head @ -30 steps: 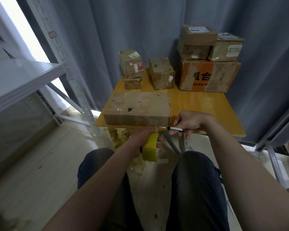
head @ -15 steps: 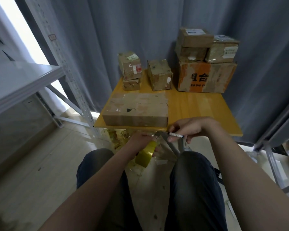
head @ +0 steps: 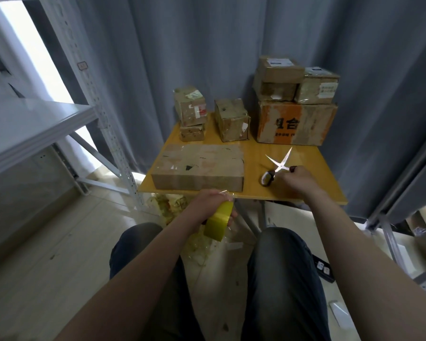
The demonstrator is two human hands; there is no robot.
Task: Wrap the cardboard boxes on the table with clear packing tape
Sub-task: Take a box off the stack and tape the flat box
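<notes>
Crowding the table point(head: 254, 156): boxes point(head: 197, 168), scissors point(head: 278, 166).

The person wears dark trousers point(head: 283, 291) of a blue-grey cloth that looks like denim, washed paler over both knees and darker toward the inner thighs. The right leg point(head: 278, 247) reads greyer and shows faint lengthwise creases; the left leg point(head: 140, 239) is deeper, close to navy. The left forearm point(head: 138, 274) and right forearm point(head: 362, 262) are bare down to the lower edge of the view, and the left hand point(head: 210, 205) and right hand point(head: 298, 183) are bare as well
</notes>
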